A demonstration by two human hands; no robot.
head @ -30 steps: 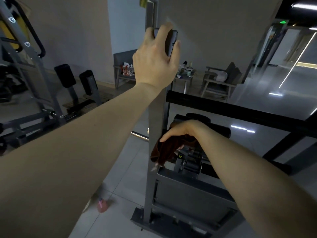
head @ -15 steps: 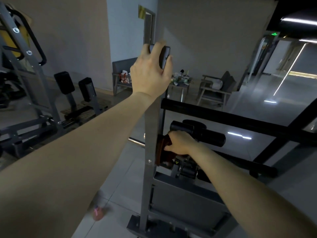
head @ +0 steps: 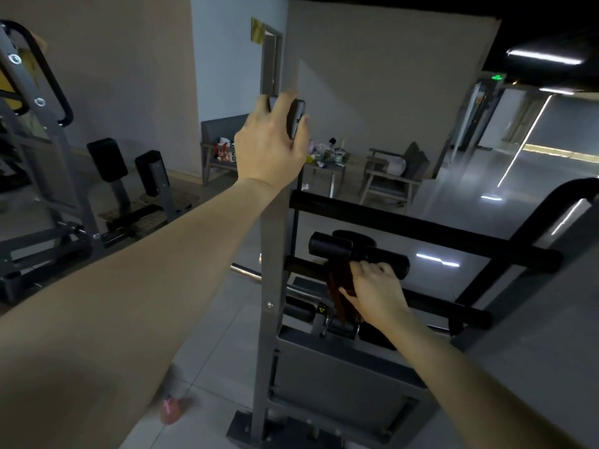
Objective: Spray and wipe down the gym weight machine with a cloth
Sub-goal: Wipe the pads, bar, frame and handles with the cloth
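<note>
At centre, the grey post (head: 271, 254) of the weight machine (head: 340, 377) stands upright on a tiled floor (head: 207, 335).

Hands:
- Left hand (head: 272, 147), at 12 o'clock, grips the dark cap (head: 296, 119) on top of the post, with the fingers curled over it. The forearm runs down to 8 o'clock.
- Right hand (head: 374, 291), at 4 o'clock from centre, holds a bunched dark red cloth (head: 340, 286) with the fingers curled round it.

Task item: the cloth is pressed against the machine's black parts directly under a black roller (head: 330, 246), just right of the post. The fingertips touch the roller's underside. Which part the cloth itself contacts cannot be told.

Other findings:
- A long black crossbar (head: 421, 228) runs from the post toward 3 o'clock, above the roller.
- A small pink object (head: 171, 411) lies on the floor at 7 o'clock, near the machine's base. It is too blurred to identify.
- A second machine (head: 58, 202) stands at 9 o'clock, well apart.
- At 1 o'clock, against the far wall, a small bench (head: 333, 183) carries assorted small items, with a chair (head: 395, 179) just beside it.
</note>
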